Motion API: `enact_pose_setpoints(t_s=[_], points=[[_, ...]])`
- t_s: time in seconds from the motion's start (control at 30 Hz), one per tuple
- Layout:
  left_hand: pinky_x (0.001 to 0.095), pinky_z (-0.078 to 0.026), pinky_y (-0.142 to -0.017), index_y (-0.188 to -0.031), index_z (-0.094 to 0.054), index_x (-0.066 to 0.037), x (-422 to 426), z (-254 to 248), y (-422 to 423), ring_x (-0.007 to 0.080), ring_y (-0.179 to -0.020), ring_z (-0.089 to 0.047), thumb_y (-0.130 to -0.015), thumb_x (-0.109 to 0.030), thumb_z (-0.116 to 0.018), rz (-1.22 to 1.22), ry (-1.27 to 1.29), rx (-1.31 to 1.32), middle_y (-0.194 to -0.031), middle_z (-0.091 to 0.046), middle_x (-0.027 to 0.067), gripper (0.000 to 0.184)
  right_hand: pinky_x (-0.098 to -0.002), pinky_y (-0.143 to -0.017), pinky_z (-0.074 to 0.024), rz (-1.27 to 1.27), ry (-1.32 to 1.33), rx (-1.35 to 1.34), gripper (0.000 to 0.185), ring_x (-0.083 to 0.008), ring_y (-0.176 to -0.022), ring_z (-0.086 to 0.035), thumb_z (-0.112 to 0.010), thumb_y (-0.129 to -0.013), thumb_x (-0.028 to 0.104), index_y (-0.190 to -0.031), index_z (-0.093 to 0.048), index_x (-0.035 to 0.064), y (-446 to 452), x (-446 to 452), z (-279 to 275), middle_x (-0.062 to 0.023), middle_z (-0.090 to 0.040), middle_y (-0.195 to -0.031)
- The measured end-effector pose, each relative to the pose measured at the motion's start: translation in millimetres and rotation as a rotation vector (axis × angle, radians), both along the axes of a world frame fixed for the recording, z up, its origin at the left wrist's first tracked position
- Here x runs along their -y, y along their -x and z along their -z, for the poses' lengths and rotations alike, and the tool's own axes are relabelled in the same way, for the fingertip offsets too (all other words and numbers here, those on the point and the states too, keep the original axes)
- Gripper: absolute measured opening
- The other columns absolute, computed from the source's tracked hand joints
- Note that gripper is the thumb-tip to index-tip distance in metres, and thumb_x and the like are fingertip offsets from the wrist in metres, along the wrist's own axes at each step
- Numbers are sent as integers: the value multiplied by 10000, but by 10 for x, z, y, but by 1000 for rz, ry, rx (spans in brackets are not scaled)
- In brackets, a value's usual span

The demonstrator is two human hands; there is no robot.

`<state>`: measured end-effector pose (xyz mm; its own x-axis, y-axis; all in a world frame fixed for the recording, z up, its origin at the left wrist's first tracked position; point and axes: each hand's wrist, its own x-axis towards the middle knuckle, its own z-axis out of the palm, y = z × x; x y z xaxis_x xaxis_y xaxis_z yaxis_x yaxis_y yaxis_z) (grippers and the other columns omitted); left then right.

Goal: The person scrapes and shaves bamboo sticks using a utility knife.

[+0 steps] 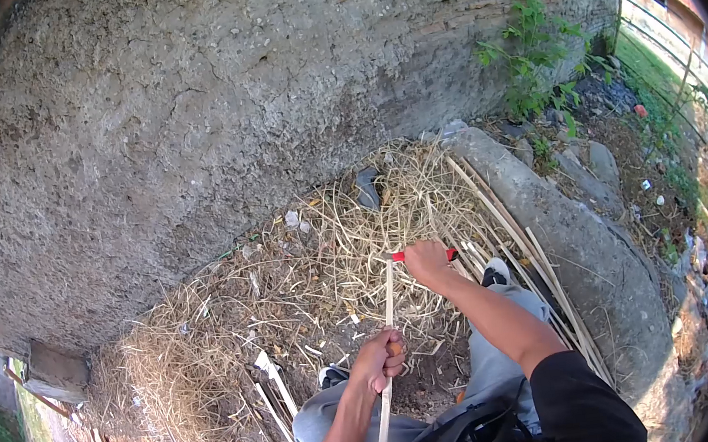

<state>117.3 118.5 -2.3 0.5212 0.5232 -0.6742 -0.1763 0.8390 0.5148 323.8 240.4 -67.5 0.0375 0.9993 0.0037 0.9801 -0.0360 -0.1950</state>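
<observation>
My left hand (377,361) is closed around a long pale bamboo strip (389,302), which slants from between my legs up and away from me. Something orange shows at the fingers of this hand, too small to make out. My right hand (427,265) grips the red handle of a knife (398,257), and a black end of the handle sticks out on the right side of the fist. The knife lies across the far tip of the strip, at or touching it. Its blade is hardly visible.
Thin shavings (346,230) cover the ground. More bamboo strips (543,274) lie on the right along a concrete ledge (564,223), and others (276,383) on the left. A rough wall (210,106) rises ahead. A green plant (531,48) grows by it. My shoes (496,272) flank the work.
</observation>
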Motion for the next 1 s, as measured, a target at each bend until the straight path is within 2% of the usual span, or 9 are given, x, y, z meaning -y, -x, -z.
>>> enact_pose_setpoints(t_s=[0.1, 0.2, 0.3, 0.43, 0.6, 0.73, 0.8, 0.9, 1.0], points=[[225, -100, -349, -799, -408, -149, 109, -29, 44, 33, -405, -174, -1033, -291, -349, 41, -12, 27, -573, -266, -63, 280, -448, -738, -533, 142, 20, 0, 175, -337, -851, -685, -559, -847, 124, -863, -703, 26, -383, -139, 274, -181, -688, -893], [237, -103, -355, -822, -414, -141, -36, 40, 224, 44, -396, -175, -1040, -317, -343, -2, -47, 83, -537, -240, -77, 290, -449, -739, -534, 216, -1, -87, 176, -347, -869, -677, -580, -838, 135, -897, -692, 13, -570, -171, 153, -191, -679, -911], [232, -104, -353, -822, -414, -139, -78, -80, 238, 45, -392, -164, -1040, -323, -332, -39, -20, 103, -535, -245, -75, 298, -448, -800, -530, 170, 119, -123, 173, -337, -901, -677, -598, -817, 124, -924, -702, 36, -418, -84, -344, -191, -684, -946], [229, -111, -351, -818, -422, -147, -129, 29, 105, 48, -400, -185, -1037, -336, -335, -12, -3, 196, -540, -263, -71, 302, -471, -721, -527, -51, -54, -132, 173, -357, -821, -678, -574, -787, 116, -884, -698, 45, -60, 243, -671, -199, -681, -833], [239, -200, -377, -829, -420, -150, -174, 31, 12, 82, -401, -232, -1030, -373, -328, -49, 3, 102, -526, -279, -45, 314, -472, -656, -527, -113, -109, -115, 140, -355, -710, -680, -566, -786, 117, -816, -685, 49, 102, 436, -582, -177, -673, -734], [235, -196, -370, -828, -420, -149, -169, 88, -39, 78, -393, -228, -1029, -369, -332, -77, -29, 107, -524, -281, -45, 310, -454, -627, -529, -152, -139, -59, 130, -332, -683, -687, -562, -788, 103, -789, -683, 54, 137, 510, -626, -167, -677, -725], [234, -182, -355, -825, -414, -142, -153, 40, -64, 68, -386, -212, -1029, -352, -339, -103, -121, -98, -524, -271, -49, 302, -453, -625, -529, -172, -126, -45, 131, -327, -686, -690, -560, -789, 102, -785, -682, 55, 155, 509, -603, -164, -679, -728], [234, -159, -342, -817, -405, -137, -64, -30, -113, 56, -384, -200, -1029, -332, -341, -114, -245, -181, -526, -261, -56, 295, -452, -621, -530, -138, -123, -53, 131, -321, -680, -691, -562, -788, 106, -785, -684, 58, 193, 530, -530, -161, -682, -733], [234, -146, -342, -814, -398, -134, -58, -80, -29, 51, -389, -201, -1029, -322, -344, -76, -191, -35, -531, -254, -61, 292, -452, -626, -531, -125, -98, -56, 133, -322, -677, -689, -563, -792, 112, -787, -685, 60, 207, 547, -532, -155, -685, -739]])
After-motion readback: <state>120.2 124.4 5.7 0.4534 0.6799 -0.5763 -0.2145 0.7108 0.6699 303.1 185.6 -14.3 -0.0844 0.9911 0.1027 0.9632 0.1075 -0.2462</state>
